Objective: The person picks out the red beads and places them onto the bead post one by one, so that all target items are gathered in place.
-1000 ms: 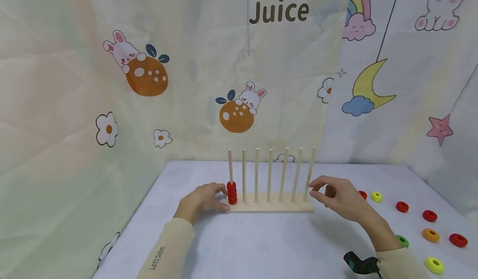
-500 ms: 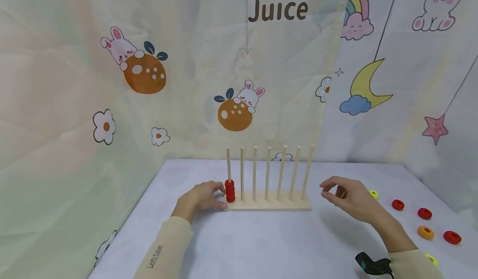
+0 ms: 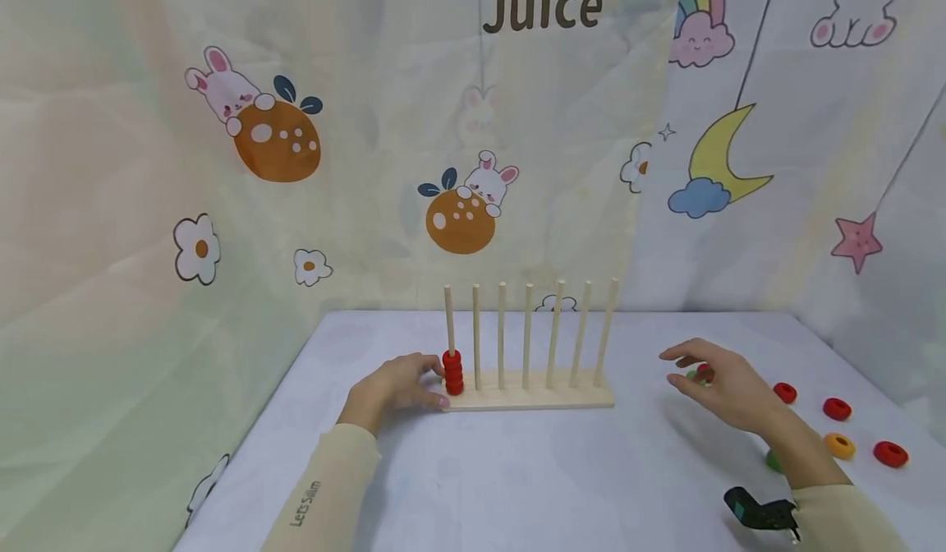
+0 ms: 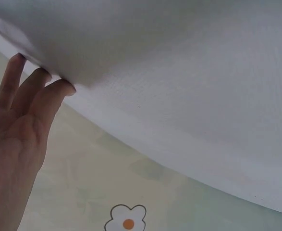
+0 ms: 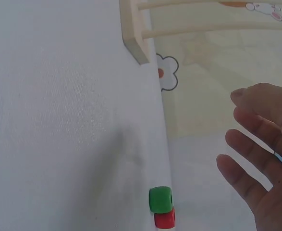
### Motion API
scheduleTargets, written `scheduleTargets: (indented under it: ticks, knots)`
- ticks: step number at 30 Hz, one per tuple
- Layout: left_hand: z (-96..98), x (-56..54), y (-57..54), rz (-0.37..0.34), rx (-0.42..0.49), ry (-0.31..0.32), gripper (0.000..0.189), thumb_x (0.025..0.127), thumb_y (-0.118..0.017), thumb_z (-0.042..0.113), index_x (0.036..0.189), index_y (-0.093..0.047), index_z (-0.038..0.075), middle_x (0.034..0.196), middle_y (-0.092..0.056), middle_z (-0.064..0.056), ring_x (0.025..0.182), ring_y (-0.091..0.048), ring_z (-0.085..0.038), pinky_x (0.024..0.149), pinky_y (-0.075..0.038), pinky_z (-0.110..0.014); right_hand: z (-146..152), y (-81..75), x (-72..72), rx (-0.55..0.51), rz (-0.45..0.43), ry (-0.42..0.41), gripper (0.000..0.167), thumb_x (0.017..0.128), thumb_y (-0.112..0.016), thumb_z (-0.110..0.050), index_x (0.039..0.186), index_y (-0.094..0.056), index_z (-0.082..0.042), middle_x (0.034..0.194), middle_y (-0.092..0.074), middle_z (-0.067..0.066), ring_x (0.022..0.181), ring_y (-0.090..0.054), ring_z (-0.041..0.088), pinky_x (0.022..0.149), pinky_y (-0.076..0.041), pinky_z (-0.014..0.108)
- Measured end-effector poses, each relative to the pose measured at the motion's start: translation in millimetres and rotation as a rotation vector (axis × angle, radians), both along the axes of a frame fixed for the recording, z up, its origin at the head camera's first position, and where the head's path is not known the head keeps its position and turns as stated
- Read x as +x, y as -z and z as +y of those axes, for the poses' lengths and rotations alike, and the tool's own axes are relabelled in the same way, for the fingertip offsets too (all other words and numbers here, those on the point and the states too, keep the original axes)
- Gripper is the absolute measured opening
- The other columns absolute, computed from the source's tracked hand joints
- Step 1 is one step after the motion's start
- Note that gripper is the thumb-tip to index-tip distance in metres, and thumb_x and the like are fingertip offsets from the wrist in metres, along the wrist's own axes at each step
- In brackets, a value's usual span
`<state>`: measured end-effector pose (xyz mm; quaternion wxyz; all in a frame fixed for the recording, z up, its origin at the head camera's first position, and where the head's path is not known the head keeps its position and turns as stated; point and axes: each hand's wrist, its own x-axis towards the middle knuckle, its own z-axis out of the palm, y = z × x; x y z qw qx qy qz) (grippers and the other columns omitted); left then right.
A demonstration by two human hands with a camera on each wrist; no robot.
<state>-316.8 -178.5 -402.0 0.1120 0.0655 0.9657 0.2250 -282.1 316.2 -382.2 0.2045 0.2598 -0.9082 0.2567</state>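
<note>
A wooden peg rack with several upright pegs stands on the table. Red beads are stacked on its leftmost peg. My left hand holds the left end of the base, thumb at the front corner and fingers behind; its fingertips meet the white tabletop in the left wrist view. My right hand hovers right of the rack with fingers apart and nothing between them. Beyond it, partly hidden, are a green bead and a red bead.
Loose beads lie on the right of the table: red ones, an orange one and a green one partly behind the right forearm. A black device sits at the right wrist. A printed curtain hangs behind the table.
My right hand has moved right, away from the rack's rightmost peg toward the loose beads, and its fingers have spread wider. The left hand stays at the base. The head view has shifted slightly.
</note>
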Motion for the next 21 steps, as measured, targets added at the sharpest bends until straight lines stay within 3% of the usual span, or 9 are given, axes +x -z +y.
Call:
scheduleTargets:
  ticks: [6, 11, 14, 21]
  knots:
    - [-1.3, 0.7, -0.6, 0.004, -0.013, 0.008, 0.050, 0.076, -0.091, 0.042, 0.118, -0.066, 0.031, 0.134, -0.063, 0.000, 0.127, -0.054, -0.028, 0.106, -0.045, -0.060, 9.2, 3.2, -2.8, 0.051, -0.089, 0.048, 0.037, 0.089, -0.080, -0.009, 0.123, -0.068, -0.013, 0.122, -0.068, 0.011, 0.103, -0.064, 0.031, 0.077, -0.058, 0.030]
    - [-1.6, 0.1, -1.4, 0.004, -0.015, -0.009, 0.052, 0.076, -0.091, 0.042, 0.120, -0.066, 0.031, 0.137, -0.062, -0.001, 0.129, -0.053, -0.028, 0.107, -0.044, -0.060, 18.2, 3.6, -4.4, 0.063, -0.169, 0.061, 0.041, 0.091, -0.077, -0.008, 0.130, -0.064, -0.010, 0.133, -0.062, 0.019, 0.117, -0.057, 0.041, 0.088, -0.058, 0.052]
    - [-2.1, 0.4, -1.9, 0.001, -0.015, -0.015, 0.052, 0.076, -0.091, 0.042, 0.120, -0.066, 0.031, 0.137, -0.062, -0.001, 0.129, -0.053, -0.028, 0.107, -0.044, -0.061, 25.3, 5.8, -6.0, 0.057, -0.207, 0.053, 0.044, 0.091, -0.076, -0.006, 0.132, -0.061, -0.008, 0.137, -0.058, 0.024, 0.125, -0.051, 0.046, 0.094, -0.049, 0.068]
    - [-0.4, -1.4, 0.8, 0.000, -0.010, -0.002, 0.049, 0.075, -0.091, 0.042, 0.117, -0.066, 0.033, 0.136, -0.062, -0.001, 0.127, -0.054, -0.028, 0.105, -0.046, -0.060, 41.1, 11.0, -5.7, 0.092, -0.323, 0.126, 0.051, 0.092, -0.071, -0.007, 0.140, -0.053, -0.005, 0.147, -0.047, 0.032, 0.133, -0.037, 0.057, 0.098, -0.033, 0.081]
